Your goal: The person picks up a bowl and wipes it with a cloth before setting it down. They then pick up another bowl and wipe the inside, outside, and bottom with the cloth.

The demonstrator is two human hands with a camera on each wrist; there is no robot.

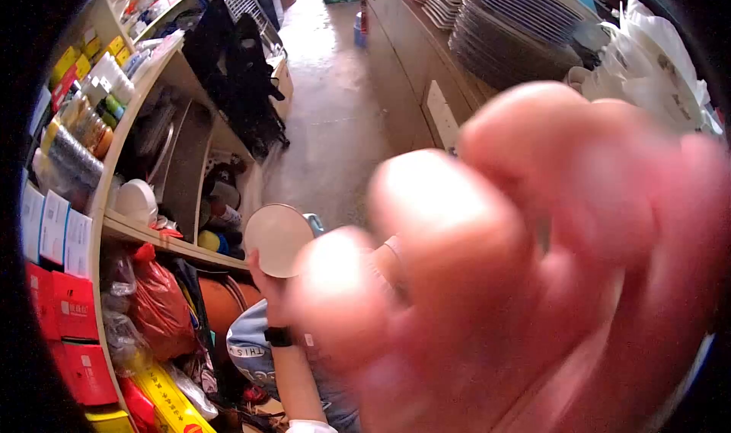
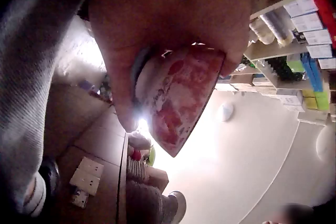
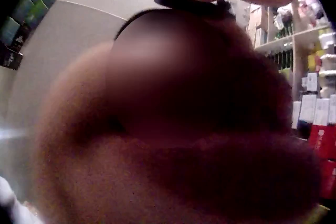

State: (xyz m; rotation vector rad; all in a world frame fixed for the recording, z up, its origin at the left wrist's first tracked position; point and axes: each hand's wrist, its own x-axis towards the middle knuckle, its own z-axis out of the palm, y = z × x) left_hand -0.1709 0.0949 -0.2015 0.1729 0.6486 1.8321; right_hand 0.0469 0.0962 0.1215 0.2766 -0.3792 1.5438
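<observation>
"Start at the left hand (image 1: 266, 284). What's it doing?"

"Gripping the cup (image 1: 278, 239) by its side, fingers curled round it. In the left wrist view, its rim slants out from the palm, past the fingers."

"Which way does the mouth face?"

"Towards the head camera, so its axis runs roughly along that line of sight. I can't fix the exact angle. A light-blue part, probably the handle, sits on the side across from the thumb."

"And the right hand (image 1: 495, 242)?"

"Apart from the cup, on the handle side and much closer to the head camera. It's badly blurred; I can't tell whether it's open, closed or gripping anything."

"So the left is nearer?"

"Clearly, since it's touching the cup."

"Anything further out?"

"Past the left grip, on its outer side, the wooden shelf (image 1: 179, 244). Beyond the right fingers, the stacked plates (image 1: 510, 44)."
</observation>
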